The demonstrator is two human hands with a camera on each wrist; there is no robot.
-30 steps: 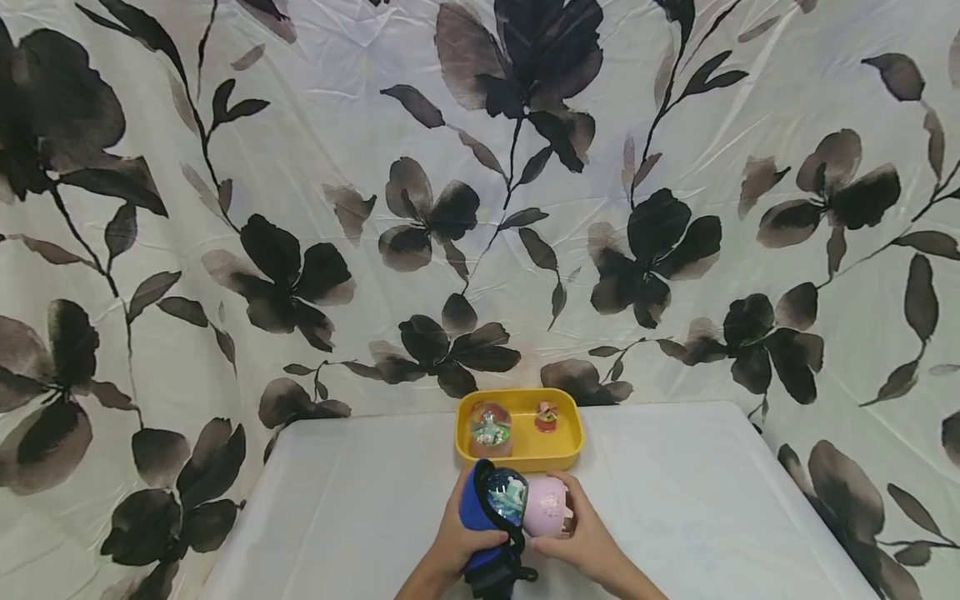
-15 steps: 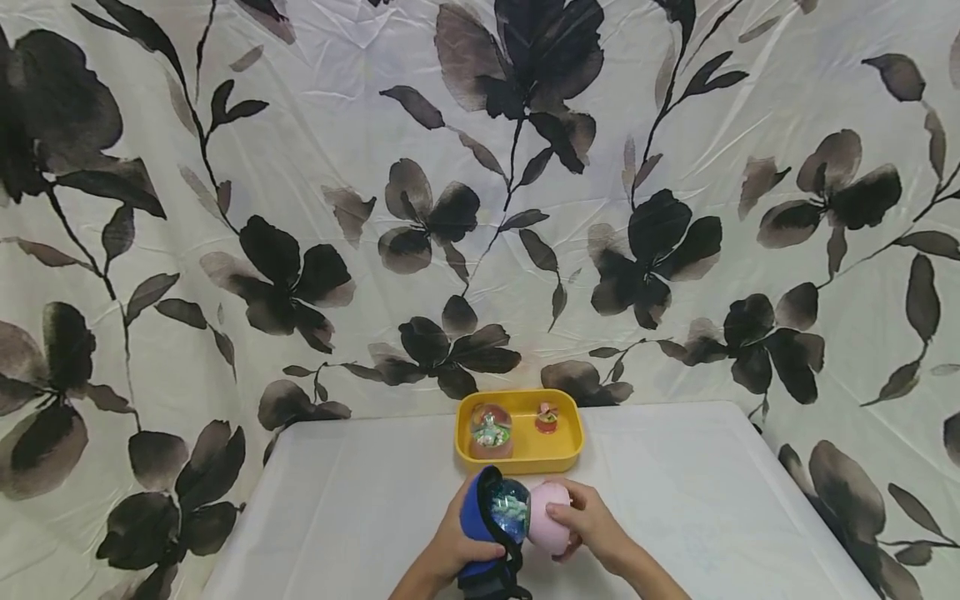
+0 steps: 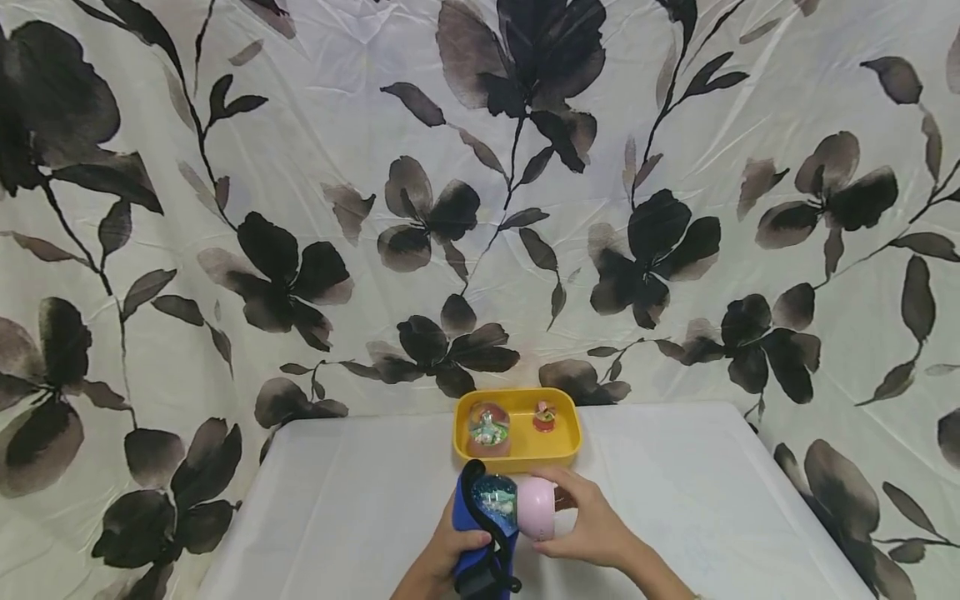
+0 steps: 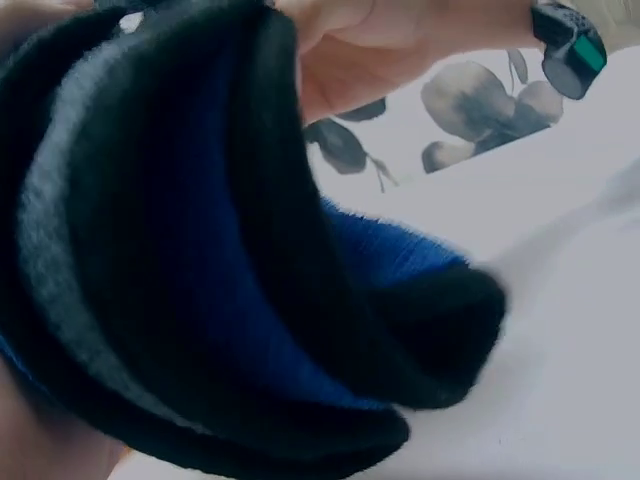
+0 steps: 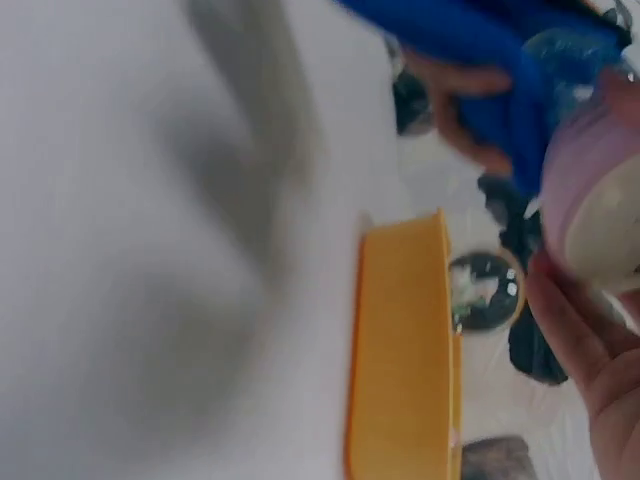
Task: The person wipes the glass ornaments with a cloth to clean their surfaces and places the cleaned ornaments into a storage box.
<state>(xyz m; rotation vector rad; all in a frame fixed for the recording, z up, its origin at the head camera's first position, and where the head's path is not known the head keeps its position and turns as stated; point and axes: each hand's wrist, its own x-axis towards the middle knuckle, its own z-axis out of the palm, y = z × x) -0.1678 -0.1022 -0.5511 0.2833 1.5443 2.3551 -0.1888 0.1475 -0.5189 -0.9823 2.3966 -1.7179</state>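
Note:
In the head view my left hand [image 3: 448,546] grips a blue pouch [image 3: 462,504] with black trim. At the pouch's opening sits the clear ball of a snow globe [image 3: 497,497], with blue-green glitter inside. My right hand [image 3: 592,525] holds its pink base [image 3: 536,508] from the right, fingers above and thumb below. The left wrist view shows the pouch [image 4: 160,250] close up, its dark folds filling the left side. In the right wrist view, blurred, the fingers of my right hand [image 5: 600,370] are round the pink base [image 5: 585,200].
A yellow tray [image 3: 525,457] stands at the back of the white table [image 3: 360,492]. Another snow globe [image 3: 489,429] and a small red figurine [image 3: 544,417] are in it. Behind the table hangs a floral cloth [image 3: 555,250].
My right hand has shifted its grip on the pink base, turning it, and now holds it level. The pouch has moved slightly left. The tray's contents stay put.

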